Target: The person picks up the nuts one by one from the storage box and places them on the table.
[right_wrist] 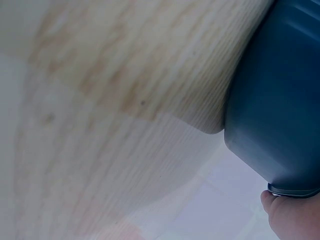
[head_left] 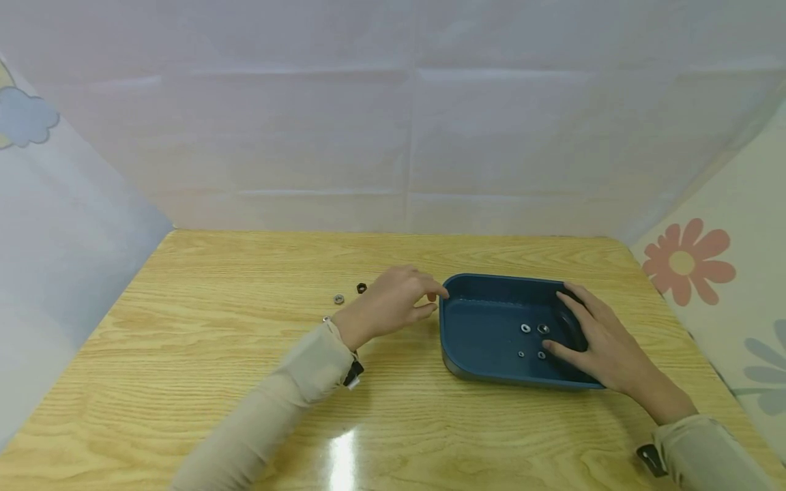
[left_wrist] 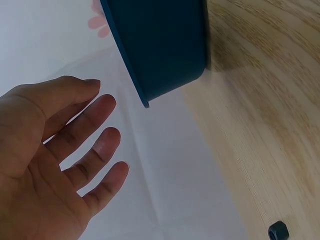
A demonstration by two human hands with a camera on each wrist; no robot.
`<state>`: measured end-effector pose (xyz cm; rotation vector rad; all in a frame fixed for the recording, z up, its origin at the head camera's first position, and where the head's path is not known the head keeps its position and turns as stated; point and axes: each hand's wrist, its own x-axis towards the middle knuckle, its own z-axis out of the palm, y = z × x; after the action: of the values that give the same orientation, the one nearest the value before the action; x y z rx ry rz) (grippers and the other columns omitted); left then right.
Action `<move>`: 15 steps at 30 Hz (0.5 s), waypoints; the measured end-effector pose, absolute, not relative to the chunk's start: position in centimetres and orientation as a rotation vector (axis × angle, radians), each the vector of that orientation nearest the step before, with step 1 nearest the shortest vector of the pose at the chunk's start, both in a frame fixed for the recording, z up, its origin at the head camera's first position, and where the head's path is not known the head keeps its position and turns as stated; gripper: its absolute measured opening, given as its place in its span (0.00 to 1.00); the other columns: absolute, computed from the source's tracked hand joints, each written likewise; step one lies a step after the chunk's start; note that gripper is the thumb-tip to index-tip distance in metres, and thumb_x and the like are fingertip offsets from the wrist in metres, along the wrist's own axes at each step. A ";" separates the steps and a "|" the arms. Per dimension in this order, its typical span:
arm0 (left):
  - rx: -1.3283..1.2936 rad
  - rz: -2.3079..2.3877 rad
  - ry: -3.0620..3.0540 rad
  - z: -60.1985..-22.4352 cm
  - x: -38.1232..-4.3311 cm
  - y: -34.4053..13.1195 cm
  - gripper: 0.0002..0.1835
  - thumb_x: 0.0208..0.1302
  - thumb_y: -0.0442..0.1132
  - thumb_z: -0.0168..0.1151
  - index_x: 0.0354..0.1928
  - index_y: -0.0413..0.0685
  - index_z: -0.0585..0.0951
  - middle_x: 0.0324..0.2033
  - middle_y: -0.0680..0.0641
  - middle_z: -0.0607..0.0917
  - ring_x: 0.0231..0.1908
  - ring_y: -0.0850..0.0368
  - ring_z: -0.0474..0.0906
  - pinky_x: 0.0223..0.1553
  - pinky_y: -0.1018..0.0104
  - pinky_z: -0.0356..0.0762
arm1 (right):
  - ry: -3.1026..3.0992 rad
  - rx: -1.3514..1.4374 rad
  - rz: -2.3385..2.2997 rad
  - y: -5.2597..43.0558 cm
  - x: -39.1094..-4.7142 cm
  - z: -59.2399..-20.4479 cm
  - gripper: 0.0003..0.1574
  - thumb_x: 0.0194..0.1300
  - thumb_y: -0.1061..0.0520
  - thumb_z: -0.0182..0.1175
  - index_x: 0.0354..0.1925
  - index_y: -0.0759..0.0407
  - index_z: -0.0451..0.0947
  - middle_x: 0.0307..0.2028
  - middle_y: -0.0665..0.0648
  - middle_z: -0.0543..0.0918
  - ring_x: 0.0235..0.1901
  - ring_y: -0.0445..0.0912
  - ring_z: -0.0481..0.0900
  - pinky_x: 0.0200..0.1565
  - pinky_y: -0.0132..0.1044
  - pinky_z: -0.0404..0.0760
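A dark blue tray (head_left: 485, 354) sits on the table's right half, several small metal rings or nuts (head_left: 525, 329) scattered on its floor. My left hand (head_left: 396, 303) hovers beside the tray's left rim, fingers loosely bent; the left wrist view finds nothing in them and a gap to the tray (left_wrist: 160, 50). Across the tray's right end lies my right hand (head_left: 604, 344), thumb stretched over the inside and fingers spread toward the far right corner. In the right wrist view a finger (right_wrist: 272, 200) touches the tray's rim (right_wrist: 295, 192); the rest is mostly out of view.
Left of the tray, a black hex nut (head_left: 361, 288) and a silver nut-like ring (head_left: 339, 299) lie on the wooden table (head_left: 202, 327). Another small metal piece (head_left: 326, 318) shows at my left wrist, partly covered. A pale cloth (head_left: 307, 157) hangs behind the table.
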<state>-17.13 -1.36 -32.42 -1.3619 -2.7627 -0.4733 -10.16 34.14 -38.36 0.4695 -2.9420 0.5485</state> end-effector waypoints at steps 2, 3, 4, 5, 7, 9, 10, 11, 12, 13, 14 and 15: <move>-1.371 -0.473 -2.754 -32.5 -17.1 -1.1 0.13 0.68 0.41 0.64 0.53 0.53 0.86 0.45 0.54 0.88 0.43 0.58 0.82 0.50 0.62 0.79 | -2.943 0.468 0.548 34.1 -10.1 -38.4 0.60 0.59 0.41 0.70 0.75 0.68 0.53 0.77 0.67 0.48 0.71 0.73 0.51 0.61 0.74 0.56; -1.375 -0.476 -2.747 -32.5 -17.1 -1.0 0.13 0.67 0.40 0.65 0.53 0.53 0.86 0.46 0.54 0.89 0.43 0.58 0.82 0.51 0.62 0.79 | -2.943 0.467 0.549 34.1 -10.1 -38.4 0.60 0.59 0.41 0.70 0.75 0.68 0.53 0.77 0.67 0.48 0.71 0.73 0.51 0.61 0.74 0.56; -1.380 -0.477 -2.743 -32.5 -17.1 -0.8 0.13 0.67 0.41 0.65 0.52 0.54 0.86 0.46 0.54 0.89 0.43 0.58 0.82 0.50 0.62 0.78 | -2.941 0.467 0.548 34.1 -10.1 -38.4 0.60 0.59 0.41 0.70 0.75 0.68 0.53 0.77 0.67 0.48 0.71 0.72 0.51 0.61 0.74 0.56; -1.385 -0.479 -2.739 -32.6 -17.1 -0.7 0.13 0.67 0.41 0.65 0.52 0.54 0.86 0.47 0.54 0.88 0.43 0.58 0.81 0.50 0.62 0.78 | -2.940 0.466 0.548 34.0 -10.1 -38.3 0.60 0.59 0.41 0.70 0.75 0.68 0.53 0.77 0.67 0.49 0.71 0.72 0.51 0.61 0.74 0.57; -1.393 -0.480 -2.738 -32.6 -17.0 -0.5 0.13 0.67 0.41 0.65 0.52 0.54 0.86 0.48 0.54 0.88 0.43 0.58 0.81 0.50 0.63 0.78 | -2.937 0.466 0.546 34.0 -10.1 -38.3 0.60 0.59 0.41 0.70 0.75 0.68 0.53 0.77 0.67 0.49 0.71 0.72 0.51 0.61 0.74 0.57; -1.398 -0.472 -2.739 -32.6 -17.0 -0.3 0.13 0.68 0.42 0.65 0.53 0.54 0.86 0.49 0.54 0.88 0.44 0.59 0.81 0.51 0.63 0.78 | -2.935 0.467 0.545 34.0 -10.1 -38.3 0.60 0.58 0.41 0.70 0.75 0.68 0.53 0.77 0.67 0.49 0.71 0.72 0.51 0.61 0.74 0.57; -1.402 -0.468 -2.741 -32.6 -17.0 -0.1 0.13 0.68 0.42 0.64 0.53 0.54 0.86 0.49 0.54 0.88 0.44 0.59 0.81 0.51 0.63 0.78 | -2.933 0.467 0.544 34.0 -10.1 -38.3 0.60 0.58 0.41 0.71 0.75 0.68 0.53 0.77 0.67 0.49 0.71 0.73 0.51 0.61 0.74 0.57; -1.407 -0.466 -2.743 -32.6 -17.0 0.0 0.13 0.68 0.42 0.64 0.53 0.54 0.86 0.49 0.55 0.88 0.44 0.59 0.81 0.52 0.63 0.77 | -2.933 0.468 0.543 34.0 -10.1 -38.3 0.60 0.58 0.41 0.71 0.75 0.68 0.53 0.77 0.67 0.49 0.71 0.73 0.51 0.61 0.74 0.57; -1.411 -0.466 -2.743 -32.7 -17.0 0.1 0.14 0.68 0.41 0.64 0.54 0.54 0.85 0.49 0.55 0.88 0.45 0.59 0.81 0.53 0.63 0.77 | -2.933 0.468 0.543 34.0 -10.1 -38.3 0.60 0.58 0.41 0.70 0.75 0.67 0.53 0.77 0.67 0.49 0.71 0.73 0.51 0.61 0.74 0.57; -1.418 -0.464 -2.743 -32.7 -17.0 0.3 0.14 0.68 0.41 0.64 0.54 0.54 0.85 0.50 0.55 0.88 0.45 0.59 0.81 0.53 0.63 0.77 | -2.934 0.467 0.543 34.0 -10.1 -38.3 0.60 0.58 0.41 0.70 0.75 0.67 0.53 0.77 0.67 0.49 0.71 0.73 0.51 0.61 0.74 0.57; -1.425 -0.464 -2.744 -32.7 -17.0 0.4 0.14 0.68 0.41 0.64 0.54 0.54 0.85 0.50 0.55 0.88 0.46 0.59 0.81 0.54 0.63 0.77 | -2.935 0.466 0.544 34.0 -10.1 -38.3 0.60 0.58 0.41 0.70 0.75 0.67 0.53 0.77 0.67 0.49 0.71 0.73 0.51 0.61 0.74 0.57; -1.430 -0.461 -2.747 -32.6 -17.0 0.6 0.14 0.68 0.41 0.63 0.54 0.54 0.85 0.50 0.55 0.87 0.46 0.59 0.81 0.53 0.63 0.77 | -2.937 0.465 0.544 34.0 -10.1 -38.3 0.60 0.59 0.41 0.70 0.75 0.67 0.53 0.77 0.67 0.49 0.71 0.73 0.51 0.61 0.74 0.57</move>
<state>-16.97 0.60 -32.64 -1.4304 -2.7470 -0.4614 -10.09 34.01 -38.32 0.4648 -2.9368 0.5443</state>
